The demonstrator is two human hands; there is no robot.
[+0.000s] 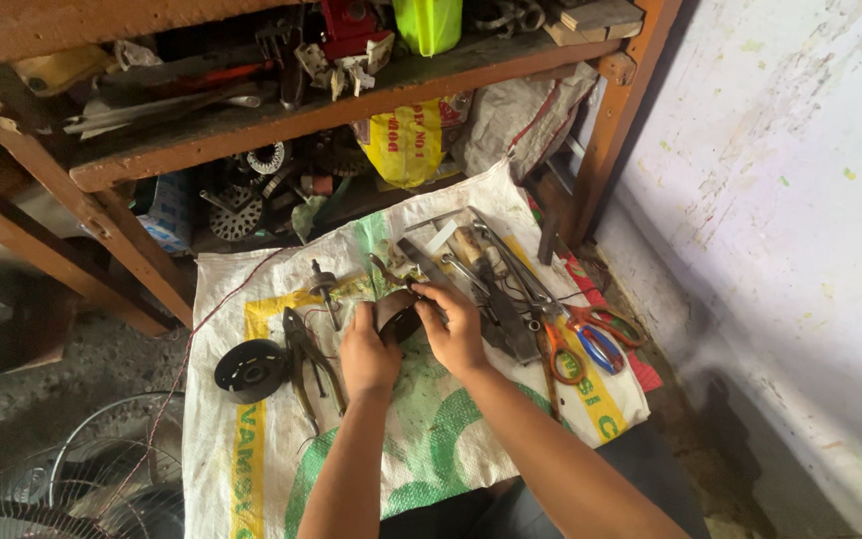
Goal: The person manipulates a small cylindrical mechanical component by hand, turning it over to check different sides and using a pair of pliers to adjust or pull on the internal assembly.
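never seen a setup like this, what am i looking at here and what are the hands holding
There is no machine here. It is one picture from a camera worn on a person's head, looking down at their own two bare hands. The left hand and right hand together hold a small dark round part; what it is exactly is hard to tell. Below them a white woven sack is spread on the floor as a work mat. On it lie a black round housing, pliers, orange-handled scissors, red-and-blue-handled pliers and other hand tools. Behind stands a cluttered wooden shelf.
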